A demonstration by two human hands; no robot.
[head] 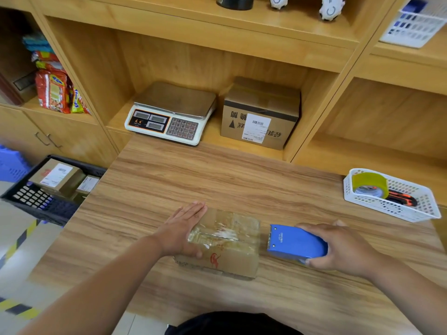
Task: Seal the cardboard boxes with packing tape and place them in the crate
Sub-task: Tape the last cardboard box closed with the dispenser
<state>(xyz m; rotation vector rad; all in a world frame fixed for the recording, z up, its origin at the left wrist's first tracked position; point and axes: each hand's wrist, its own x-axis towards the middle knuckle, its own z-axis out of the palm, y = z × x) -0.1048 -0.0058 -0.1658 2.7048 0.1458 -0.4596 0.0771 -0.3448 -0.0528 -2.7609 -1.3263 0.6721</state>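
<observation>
A small cardboard box (227, 245) lies on the wooden table (217, 180) near its front edge, with shiny clear tape across its top. My left hand (183, 228) presses flat on the box's left end, fingers straight. My right hand (338, 247) grips a blue tape dispenser (295, 243) just to the right of the box, its toothed edge close to the box's right end. A dark crate (43, 206) stands on the floor to the left of the table and holds sealed labelled boxes (58, 177).
A weighing scale (169, 114) and a larger labelled cardboard box (261, 114) sit in the shelf niche behind the table. A white basket (391, 209) at the table's right edge holds a tape roll (370, 184) and a utility knife. Snack packs fill a shelf at left.
</observation>
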